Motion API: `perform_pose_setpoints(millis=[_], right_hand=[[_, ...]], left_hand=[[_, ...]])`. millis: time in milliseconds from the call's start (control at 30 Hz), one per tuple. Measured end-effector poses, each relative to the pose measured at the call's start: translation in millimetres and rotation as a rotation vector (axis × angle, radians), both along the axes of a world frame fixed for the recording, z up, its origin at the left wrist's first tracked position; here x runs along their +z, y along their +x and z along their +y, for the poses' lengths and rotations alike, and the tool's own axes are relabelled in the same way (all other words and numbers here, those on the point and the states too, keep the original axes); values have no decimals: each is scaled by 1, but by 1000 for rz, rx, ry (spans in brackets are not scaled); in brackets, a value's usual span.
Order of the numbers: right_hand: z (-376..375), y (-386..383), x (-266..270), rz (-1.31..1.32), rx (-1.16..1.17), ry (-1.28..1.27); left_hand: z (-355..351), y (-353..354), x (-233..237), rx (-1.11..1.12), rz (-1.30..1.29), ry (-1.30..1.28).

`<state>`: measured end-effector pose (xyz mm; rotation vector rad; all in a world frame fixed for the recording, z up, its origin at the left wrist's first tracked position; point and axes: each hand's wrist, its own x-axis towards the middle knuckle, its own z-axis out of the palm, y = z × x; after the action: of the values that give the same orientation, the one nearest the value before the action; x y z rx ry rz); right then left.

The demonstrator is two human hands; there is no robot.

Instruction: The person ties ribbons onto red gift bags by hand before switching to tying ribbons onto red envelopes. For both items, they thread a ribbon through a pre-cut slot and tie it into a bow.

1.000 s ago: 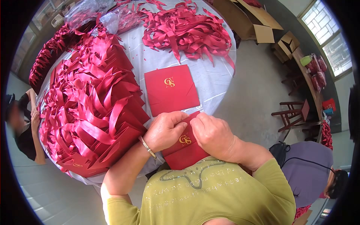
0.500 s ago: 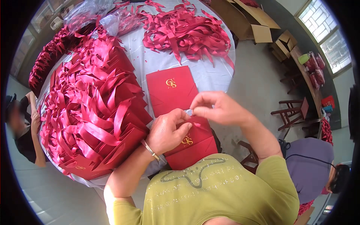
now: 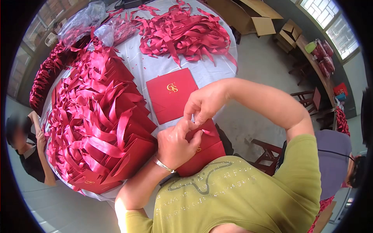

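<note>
A red paper bag (image 3: 211, 150) with gold lettering lies at the table's near edge, against the front of the green shirt. Over its upper part, my left hand (image 3: 176, 141) is closed in a pinch, and a short pink-red ribbon end (image 3: 211, 133) sticks out by its thumb tip. Fingertips of my right hand (image 3: 206, 103) are pinched together, meeting the left index finger; what they hold is too small to make out. Just beyond lies a second flat red bag (image 3: 171, 91) with a gold logo.
A large stack of red bags with ribbon handles (image 3: 97, 124) fills the table's left side. Loose red ribbons (image 3: 184, 33) are heaped at the back, near clear plastic bags (image 3: 83, 21). Cardboard boxes (image 3: 243, 17) and wooden stools (image 3: 268, 155) stand right. Two other people sit nearby.
My right hand has moved left and down to meet the left fingers, its elbow raised. My left hand has shifted slightly right, covering more of the near bag's logo. The view has shifted slightly.
</note>
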<state>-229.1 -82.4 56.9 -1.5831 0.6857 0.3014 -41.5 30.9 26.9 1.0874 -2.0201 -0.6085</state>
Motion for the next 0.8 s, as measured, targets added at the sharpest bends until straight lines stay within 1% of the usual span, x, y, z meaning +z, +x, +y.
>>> perform_pose_setpoints(millis=[33,167,233,267,333,367,433,533,600,667,767,800], right_hand=[[-2,-1,-10,-38,-32,206],[0,-2,-11,38,-75,273],[8,0,-10,116,-235,184],[13,0,-12,115,-236,187],[22,0,-15,16,-415,69],[22,-1,-15,18,-415,69],[19,-2,-14,-141,-619,-116],[-4,-11,-37,-385,-787,-229],[-5,-12,-39,-382,-806,-257],[-6,-10,-48,-532,-922,-302],[1,-10,-42,-463,-938,-320],[5,-10,-41,-466,-935,-323]], left_hand=[[1,1,0,-14,-16,-26],[0,1,-4,-38,7,-7],[-2,3,-4,-81,38,12],[-3,4,-5,-82,37,15],[-5,5,-7,-108,96,161],[-4,4,-6,-108,98,162],[-3,3,-1,-194,150,268],[-3,1,-11,-177,175,340],[-4,1,-10,-158,167,380],[-4,0,-10,-145,159,421],[-4,0,-15,-154,179,402],[-4,-1,-16,-135,142,382]])
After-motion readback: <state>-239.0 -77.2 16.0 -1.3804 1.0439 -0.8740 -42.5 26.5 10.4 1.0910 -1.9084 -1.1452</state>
